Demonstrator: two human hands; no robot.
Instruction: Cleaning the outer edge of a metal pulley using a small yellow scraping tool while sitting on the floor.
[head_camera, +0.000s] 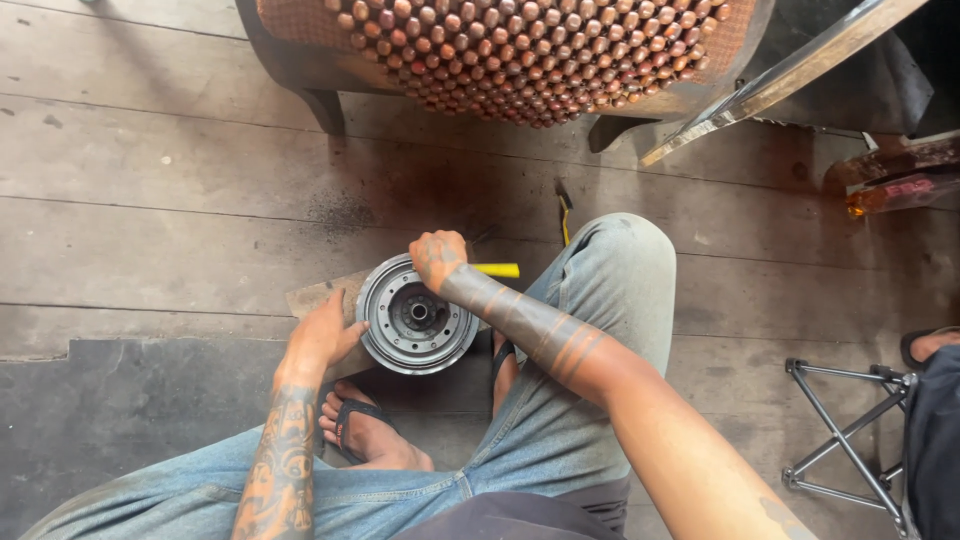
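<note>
Both hands work at a round metal hub (417, 314) near the middle of the frame, seen from above by a person sitting low with knees apart in blue jeans (560, 420). Left hand (322, 338) lies flat against the left rim of the hub, fingers spread and loose, steadying it rather than gripping. Right hand (437, 259) is clenched around a yellow-handled tool (497, 270) at the hub's upper edge; the handle sticks out to the right of the fist, and the working end is hidden under the hand. Both forearms are tattooed.

Below the hub, at the lower middle of the frame, a foot in a black sandal (362, 430) rests on the floor, and a second foot shows just right of the hub, beside the right forearm.

The hub sits on a small wooden block (322, 294) whose left end juts out past the left hand. Its face shows a dark centre bore ringed by concentric ridges.

All of this is on a floor of worn grey planks (150, 230), with a dark stain above the hub. A thin yellow-and-black tool (564, 215) lies on the planks just above the right knee.

At the lower right stands a grey metal frame of tubes (850, 430). At the far right edge lies a rusty bottle-like object (895, 185). Along the top, a seat covered in brown wooden beads (520, 55) fills the upper middle, with a shiny metal bar (790, 75) slanting down beside it.
</note>
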